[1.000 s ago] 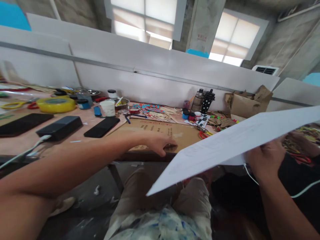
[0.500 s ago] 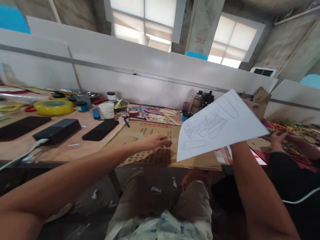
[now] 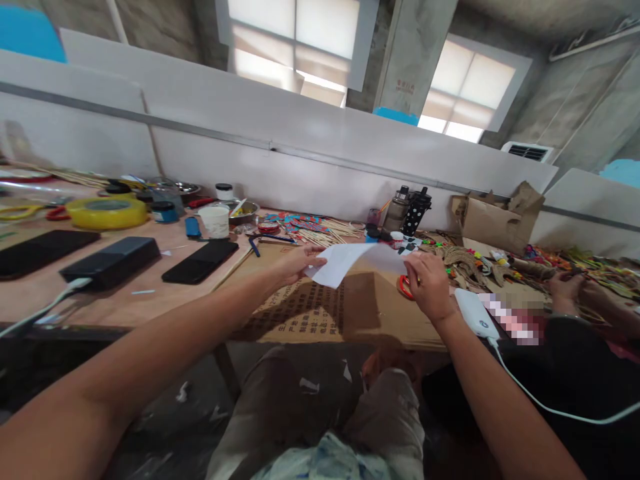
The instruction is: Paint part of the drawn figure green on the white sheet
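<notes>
A white sheet of paper (image 3: 345, 261) hangs bent between my two hands above the cardboard (image 3: 370, 313). My left hand (image 3: 301, 263) pinches its left edge, with fingers closed. At the opposite edge, my right hand (image 3: 427, 280) is closed on the paper between thumb and fingers. No pencil lines show on the side now facing me. Orange-handled scissors (image 3: 405, 287) lie on the cardboard just left of my right hand, partly hidden by it. The printed cardboard lies flat on the table under both hands.
Left stand phones (image 3: 200, 261), a black box (image 3: 111, 259) with a cable, yellow tape (image 3: 107, 212) and a white cup (image 3: 215, 221). Wooden sticks (image 3: 320, 233) lie behind. At right are a white power bank (image 3: 475, 312), bottles (image 3: 415, 210), cords, and another person's hands (image 3: 565, 290).
The paper has come down and tilted flatter, so its drawings no longer show. My left hand has risen and taken its left edge. My right hand has come into view on its right edge.
</notes>
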